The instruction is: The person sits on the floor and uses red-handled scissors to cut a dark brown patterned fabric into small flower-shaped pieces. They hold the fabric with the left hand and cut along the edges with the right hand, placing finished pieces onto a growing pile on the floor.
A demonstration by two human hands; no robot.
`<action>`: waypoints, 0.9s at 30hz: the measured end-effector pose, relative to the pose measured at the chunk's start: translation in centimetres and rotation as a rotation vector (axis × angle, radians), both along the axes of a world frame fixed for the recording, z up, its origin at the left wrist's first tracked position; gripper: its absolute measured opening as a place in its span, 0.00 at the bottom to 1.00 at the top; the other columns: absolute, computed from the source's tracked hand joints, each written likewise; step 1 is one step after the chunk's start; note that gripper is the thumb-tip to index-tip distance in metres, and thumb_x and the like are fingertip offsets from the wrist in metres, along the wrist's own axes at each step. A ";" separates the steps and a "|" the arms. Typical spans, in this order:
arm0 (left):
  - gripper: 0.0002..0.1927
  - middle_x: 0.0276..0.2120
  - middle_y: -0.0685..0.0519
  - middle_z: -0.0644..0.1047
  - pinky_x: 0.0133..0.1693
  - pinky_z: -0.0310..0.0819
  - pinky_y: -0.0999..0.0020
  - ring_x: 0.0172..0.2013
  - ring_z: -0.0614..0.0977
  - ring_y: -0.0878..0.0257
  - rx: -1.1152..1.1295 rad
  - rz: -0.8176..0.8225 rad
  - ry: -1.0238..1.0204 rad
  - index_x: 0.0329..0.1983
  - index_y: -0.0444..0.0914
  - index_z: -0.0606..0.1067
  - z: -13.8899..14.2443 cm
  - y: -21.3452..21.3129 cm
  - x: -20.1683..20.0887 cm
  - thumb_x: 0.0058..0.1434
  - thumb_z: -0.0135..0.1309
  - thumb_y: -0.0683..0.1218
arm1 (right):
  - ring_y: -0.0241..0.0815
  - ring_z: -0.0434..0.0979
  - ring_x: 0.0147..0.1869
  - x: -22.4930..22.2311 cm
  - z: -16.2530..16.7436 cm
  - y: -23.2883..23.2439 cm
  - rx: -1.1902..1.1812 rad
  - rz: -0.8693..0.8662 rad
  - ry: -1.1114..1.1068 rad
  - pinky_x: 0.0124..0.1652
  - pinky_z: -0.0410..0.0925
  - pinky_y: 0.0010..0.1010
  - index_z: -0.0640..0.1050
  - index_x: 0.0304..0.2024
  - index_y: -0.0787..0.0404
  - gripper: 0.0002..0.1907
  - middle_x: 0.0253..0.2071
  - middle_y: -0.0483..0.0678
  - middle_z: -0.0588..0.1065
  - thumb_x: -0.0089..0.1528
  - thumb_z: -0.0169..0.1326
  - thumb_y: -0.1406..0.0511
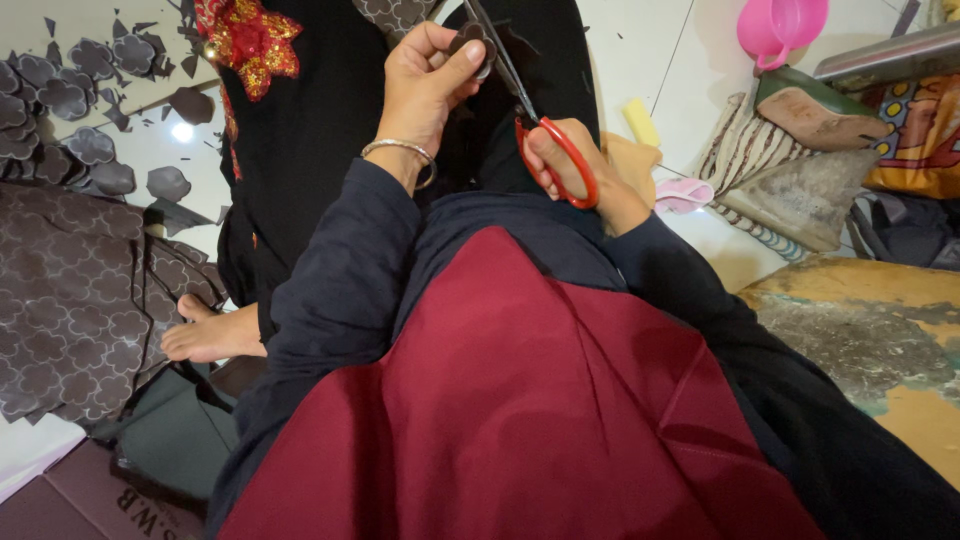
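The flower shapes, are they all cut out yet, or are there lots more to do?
Not all. A heap of cut-out shapes already lies on the floor with scraps. Right now the left hand pinches one small dark shape while the right hand works the red scissors around it. A big patterned sheet is uncut, so plenty remains.

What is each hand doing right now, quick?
Left hand: closed, pinching a small dark cut-out piece.
Right hand: closed around the red-handled scissors.
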State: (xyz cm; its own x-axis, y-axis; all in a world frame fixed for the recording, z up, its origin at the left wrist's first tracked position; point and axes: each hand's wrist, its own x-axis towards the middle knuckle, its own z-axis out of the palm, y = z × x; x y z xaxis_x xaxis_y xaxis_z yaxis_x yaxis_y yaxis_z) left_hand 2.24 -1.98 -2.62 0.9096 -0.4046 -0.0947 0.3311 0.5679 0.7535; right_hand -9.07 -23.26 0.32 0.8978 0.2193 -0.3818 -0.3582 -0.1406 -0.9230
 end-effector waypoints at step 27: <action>0.07 0.32 0.50 0.78 0.32 0.75 0.68 0.29 0.80 0.61 -0.098 0.477 -0.122 0.43 0.34 0.75 0.7 5.0 3.9 0.68 0.62 0.35 | 0.30 0.56 0.14 -0.6 3.3 -2.7 0.044 -0.135 0.207 0.15 0.54 0.21 0.66 0.24 0.55 0.34 0.14 0.39 0.59 0.68 0.38 0.37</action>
State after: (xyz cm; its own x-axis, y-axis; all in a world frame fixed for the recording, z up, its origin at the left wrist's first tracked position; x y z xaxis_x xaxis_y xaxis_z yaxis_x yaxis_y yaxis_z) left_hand 6.16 3.03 -1.94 0.9975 0.0569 0.0414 -0.0695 0.7045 0.7063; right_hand -9.65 -25.99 3.65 0.8239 0.1231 -0.5532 -0.5528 -0.0401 -0.8323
